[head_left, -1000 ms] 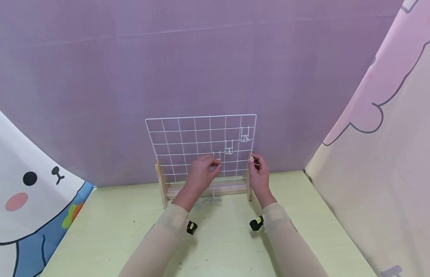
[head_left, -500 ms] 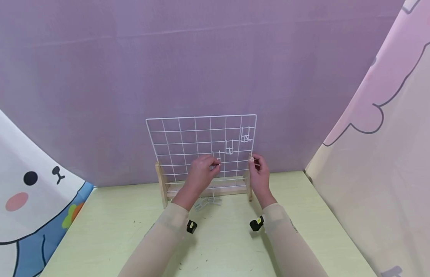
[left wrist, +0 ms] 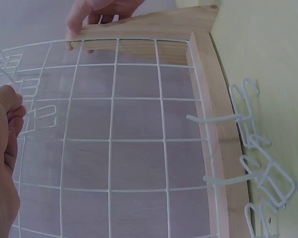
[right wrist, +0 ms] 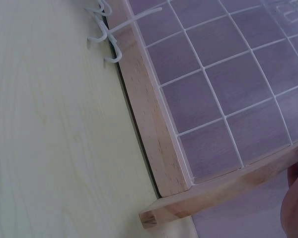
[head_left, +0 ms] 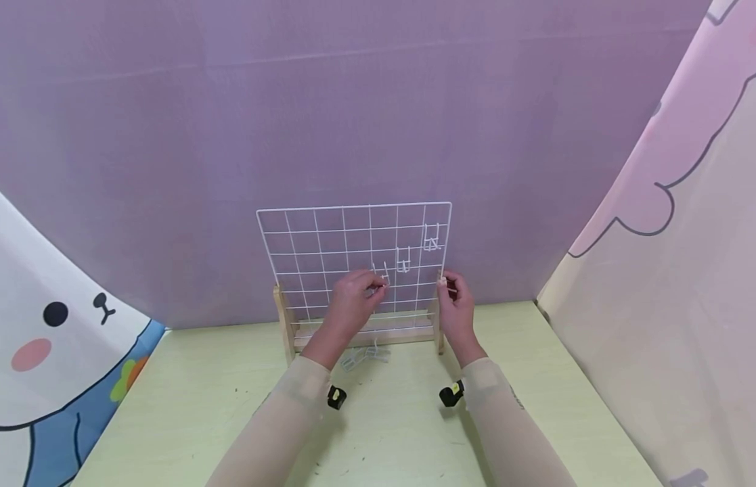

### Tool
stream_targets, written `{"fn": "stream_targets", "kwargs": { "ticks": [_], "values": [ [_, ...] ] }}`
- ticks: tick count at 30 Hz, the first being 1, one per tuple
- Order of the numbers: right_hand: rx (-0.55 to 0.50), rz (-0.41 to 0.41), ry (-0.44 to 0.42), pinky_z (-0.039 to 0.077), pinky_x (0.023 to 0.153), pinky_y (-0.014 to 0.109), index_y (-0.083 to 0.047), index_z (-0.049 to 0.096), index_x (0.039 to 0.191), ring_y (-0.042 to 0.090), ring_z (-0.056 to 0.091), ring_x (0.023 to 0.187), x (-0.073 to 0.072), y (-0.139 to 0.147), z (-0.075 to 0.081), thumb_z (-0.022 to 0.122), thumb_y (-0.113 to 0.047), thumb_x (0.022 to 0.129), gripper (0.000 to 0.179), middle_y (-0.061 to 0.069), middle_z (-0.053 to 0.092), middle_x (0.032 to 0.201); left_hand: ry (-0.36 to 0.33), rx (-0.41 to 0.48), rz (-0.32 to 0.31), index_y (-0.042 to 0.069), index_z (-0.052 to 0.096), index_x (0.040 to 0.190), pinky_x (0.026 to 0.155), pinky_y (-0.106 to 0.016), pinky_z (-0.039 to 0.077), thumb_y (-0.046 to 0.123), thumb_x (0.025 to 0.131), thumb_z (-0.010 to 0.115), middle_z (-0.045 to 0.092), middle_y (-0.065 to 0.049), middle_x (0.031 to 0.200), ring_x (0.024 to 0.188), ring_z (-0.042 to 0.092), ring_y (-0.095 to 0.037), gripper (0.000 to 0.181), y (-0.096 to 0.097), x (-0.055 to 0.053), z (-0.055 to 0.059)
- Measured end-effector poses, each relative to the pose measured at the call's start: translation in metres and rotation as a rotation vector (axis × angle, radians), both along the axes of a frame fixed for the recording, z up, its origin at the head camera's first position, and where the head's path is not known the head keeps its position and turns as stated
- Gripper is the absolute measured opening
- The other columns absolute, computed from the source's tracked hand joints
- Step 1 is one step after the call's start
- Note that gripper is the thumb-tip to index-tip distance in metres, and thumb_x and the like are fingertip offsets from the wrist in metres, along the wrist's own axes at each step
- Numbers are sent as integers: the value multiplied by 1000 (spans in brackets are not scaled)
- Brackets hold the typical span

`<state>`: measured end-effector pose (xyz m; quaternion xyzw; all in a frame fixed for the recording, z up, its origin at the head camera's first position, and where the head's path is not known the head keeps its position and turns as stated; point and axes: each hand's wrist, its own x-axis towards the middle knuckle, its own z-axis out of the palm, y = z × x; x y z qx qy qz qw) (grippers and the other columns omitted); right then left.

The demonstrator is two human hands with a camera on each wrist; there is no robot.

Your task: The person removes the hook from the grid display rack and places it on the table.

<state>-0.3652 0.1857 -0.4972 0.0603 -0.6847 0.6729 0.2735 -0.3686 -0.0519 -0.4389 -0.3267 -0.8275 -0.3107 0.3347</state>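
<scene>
A white wire grid panel (head_left: 329, 242) stands upright in a wooden stand (head_left: 283, 318). My left hand (head_left: 353, 301) is at the middle of the grid, its thumb and fingers pinching a white wire hook (head_left: 380, 273). In the left wrist view that hook (left wrist: 45, 117) overlaps the grid beside my fingers, which hide part of it. Two other hooks hang higher to the right, one hook (head_left: 403, 260) mid-height and another hook (head_left: 431, 238) near the top corner. My right hand (head_left: 457, 308) grips the stand's right wooden upright (left wrist: 149, 27), thumb in front.
Several loose white wire hooks (left wrist: 268, 171) lie on the pale table (head_left: 402, 419) just in front of the stand's wooden base bar (right wrist: 149, 124). A purple backdrop (head_left: 378, 122) rises close behind the grid. Printed cloth panels (head_left: 676, 325) flank both sides.
The hook between my left fingers has tilted a little against the grid, and the left hand has shifted slightly left. My right hand stays at the upright.
</scene>
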Motion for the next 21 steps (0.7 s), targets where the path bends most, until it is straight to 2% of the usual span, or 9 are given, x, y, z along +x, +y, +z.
{"fn": "stream_targets", "kwargs": {
  "ticks": [5, 8, 13, 21],
  "values": [
    [-6, 18, -7, 49, 87, 20, 13, 59, 137, 24, 56, 105, 1, 1, 0, 56, -5, 114, 29, 40, 58, 129, -78, 103, -42, 6, 83, 100, 81, -25, 64, 0, 94, 83, 80, -6, 98, 90, 77, -19, 9, -3, -1, 1],
    [-15, 21, -3, 49, 86, 20, 13, 59, 136, 25, 56, 104, 1, 2, 1, 56, -3, 114, 28, 41, 58, 128, -84, 154, -68, 5, 82, 99, 79, -24, 64, -3, 94, 82, 79, -7, 97, 89, 77, -20, 9, -4, -2, 2],
    [-24, 17, -5, 49, 86, 20, 13, 60, 135, 25, 55, 103, 1, 2, 0, 57, -2, 113, 27, 41, 58, 128, -74, 177, -61, 6, 82, 99, 79, -27, 64, -3, 93, 83, 78, -6, 95, 87, 75, -19, 10, -6, -2, 4],
    [-22, 9, -3, 49, 86, 21, 10, 62, 134, 24, 56, 103, 1, 1, 1, 57, -3, 114, 24, 38, 60, 127, -105, 197, -48, 7, 83, 101, 81, -30, 65, 1, 94, 84, 79, -3, 96, 88, 74, -18, 9, -10, 2, 5]
  ]
}}
